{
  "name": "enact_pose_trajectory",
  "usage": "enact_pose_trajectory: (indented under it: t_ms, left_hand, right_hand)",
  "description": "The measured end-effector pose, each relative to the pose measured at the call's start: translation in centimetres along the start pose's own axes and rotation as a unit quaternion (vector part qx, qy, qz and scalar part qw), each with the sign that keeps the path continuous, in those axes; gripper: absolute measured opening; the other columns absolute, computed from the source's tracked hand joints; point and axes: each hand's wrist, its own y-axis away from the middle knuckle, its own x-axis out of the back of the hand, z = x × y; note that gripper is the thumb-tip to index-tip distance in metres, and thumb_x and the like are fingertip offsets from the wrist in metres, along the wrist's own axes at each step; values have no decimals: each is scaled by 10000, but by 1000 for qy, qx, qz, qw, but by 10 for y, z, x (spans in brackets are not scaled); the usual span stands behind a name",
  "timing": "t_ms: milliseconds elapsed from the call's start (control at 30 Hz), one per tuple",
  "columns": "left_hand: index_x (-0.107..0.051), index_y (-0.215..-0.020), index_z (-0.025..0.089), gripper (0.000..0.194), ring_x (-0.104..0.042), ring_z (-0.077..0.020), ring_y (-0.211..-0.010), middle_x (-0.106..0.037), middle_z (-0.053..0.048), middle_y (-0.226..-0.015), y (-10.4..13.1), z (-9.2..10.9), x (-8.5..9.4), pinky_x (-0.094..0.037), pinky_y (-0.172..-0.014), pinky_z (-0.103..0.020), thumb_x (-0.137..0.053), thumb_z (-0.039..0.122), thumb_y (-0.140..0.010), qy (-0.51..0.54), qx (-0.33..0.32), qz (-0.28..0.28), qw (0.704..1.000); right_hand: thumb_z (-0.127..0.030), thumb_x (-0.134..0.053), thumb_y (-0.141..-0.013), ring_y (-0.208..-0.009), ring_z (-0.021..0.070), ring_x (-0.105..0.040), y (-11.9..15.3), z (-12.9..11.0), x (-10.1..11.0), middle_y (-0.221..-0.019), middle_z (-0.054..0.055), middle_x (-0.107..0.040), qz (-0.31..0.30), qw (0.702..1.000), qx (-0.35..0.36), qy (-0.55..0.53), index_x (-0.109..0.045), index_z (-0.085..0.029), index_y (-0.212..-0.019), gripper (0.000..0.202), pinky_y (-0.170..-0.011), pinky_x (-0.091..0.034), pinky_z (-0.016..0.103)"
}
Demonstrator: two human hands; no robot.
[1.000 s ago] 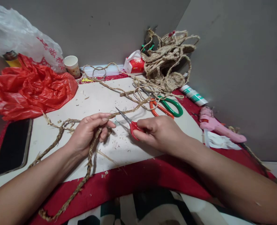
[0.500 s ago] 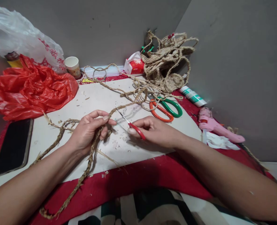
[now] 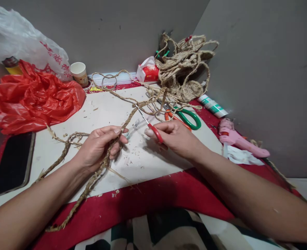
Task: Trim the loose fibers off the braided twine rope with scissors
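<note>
My left hand (image 3: pixel 101 144) pinches a braided straw rope (image 3: pixel 128 120) between thumb and fingers. One end of the rope hangs down over the red cloth; the other part runs up toward a tangle of thinner cords. My right hand (image 3: pixel 176 139) holds small scissors with red handles (image 3: pixel 155 132), their blades pointing up and left, with the tips at the rope beyond my left hand. Larger scissors with orange and green handles (image 3: pixel 191 118) lie behind my right hand, partly under the cords.
Woven straw pieces (image 3: pixel 187 66) are heaped at the back right, beside a tissue pack (image 3: pixel 150 72). A pink glue gun (image 3: pixel 240 142) lies at right. At left are a red plastic bag (image 3: pixel 36 99), a phone (image 3: pixel 13 163) and a paper cup (image 3: pixel 79 74).
My right hand and the small scissors have moved slightly up and right, farther along the rope. The rope's upper stretch now stands more steeply. My left hand keeps its pinch.
</note>
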Motion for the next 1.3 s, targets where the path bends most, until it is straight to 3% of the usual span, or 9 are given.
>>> enact_pose_trajectory:
  t_ms: [267,467,633,767,1000,1100,1300]
  left_hand:
    - [-615,-835,93,55,-291,-1,-347,-578,-5,-614,-3,1,5,-209,-337,-128,-578,116,-803,33,-15,30,999]
    - [-611,-847,129,65,-262,-8,-352,-520,20,-577,-3,2,6,-204,-337,-126,-570,113,-800,53,-2,18,998]
    - [-629,-939,167,167,-269,-7,-354,-505,30,-596,-2,3,7,-197,-346,-124,-588,118,-785,57,21,-12,998]
    - [-628,-967,183,186,-277,-9,-364,-505,27,-621,-1,2,9,-204,-358,-131,-583,130,-795,57,20,-27,998]
    - [-620,-965,195,177,-247,-11,-364,-493,29,-624,-1,3,8,-181,-363,-134,-546,125,-820,72,25,-52,996]
    - [-614,-945,188,163,-240,-10,-362,-491,29,-620,-1,3,8,-176,-363,-136,-535,115,-823,82,32,-57,994]
    - [-611,-926,185,149,-238,-9,-364,-487,30,-619,-1,2,10,-183,-364,-133,-534,112,-822,93,33,-61,993]
  right_hand:
    - [-597,-680,-706,-400,43,-302,3,-10,19,-437,-62,-356,-132,989,-53,49,-429,-167,-512,535,-402,-207,202]
    - [-637,-591,-775,-362,55,-342,7,-1,7,-420,-62,-390,-320,931,-84,-153,-514,-142,-593,533,-375,-288,190]
    - [-628,-606,-760,-350,46,-266,5,13,-10,-443,-106,-239,-328,877,-111,-333,-530,-137,-606,520,-321,-281,168]
    - [-595,-590,-780,-359,58,-295,3,18,-13,-447,-96,-234,-328,842,-137,-405,-566,-132,-613,492,-326,-320,169]
    - [-602,-523,-828,-340,71,-297,0,25,-16,-413,-81,-255,-370,784,-114,-485,-596,-137,-591,527,-326,-335,180]
    - [-592,-496,-845,-338,77,-312,1,25,-17,-407,-72,-272,-382,776,-107,-489,-589,-142,-591,524,-324,-318,174]
    - [-623,-541,-795,-348,86,-333,4,23,-19,-404,-70,-265,-378,793,-96,-468,-559,-145,-569,529,-321,-328,187]
